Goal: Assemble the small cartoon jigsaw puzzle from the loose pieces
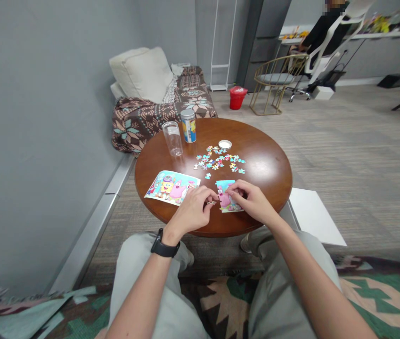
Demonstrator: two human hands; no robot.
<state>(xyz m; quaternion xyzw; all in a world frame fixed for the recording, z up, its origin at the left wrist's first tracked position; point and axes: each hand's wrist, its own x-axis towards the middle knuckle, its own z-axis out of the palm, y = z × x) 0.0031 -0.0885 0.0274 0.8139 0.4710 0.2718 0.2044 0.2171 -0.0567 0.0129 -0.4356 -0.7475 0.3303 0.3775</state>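
My left hand point(196, 207), with a black watch on its wrist, is closed in a pinch on a small puzzle piece point(211, 203) just left of the joined part of the jigsaw puzzle point(225, 201). That joined part shows a pink cartoon figure on a blue ground. Over its right side rests my right hand point(251, 200), fingers bent and fingertips on the joined pieces; whether they pinch a piece is hidden. A printed reference picture point(164, 187) of cartoon figures lies partly behind my left hand. Loose puzzle pieces point(217, 162) are scattered beyond both hands.
On the round wooden table point(263, 174) stand a clear plastic jar point(173, 140) and a labelled can point(188, 127). A round lid point(225, 144) lies behind the loose pieces. Beyond are a covered couch point(192, 92), a red bin point(237, 98), a wire chair point(275, 80) and a seated person point(323, 35).
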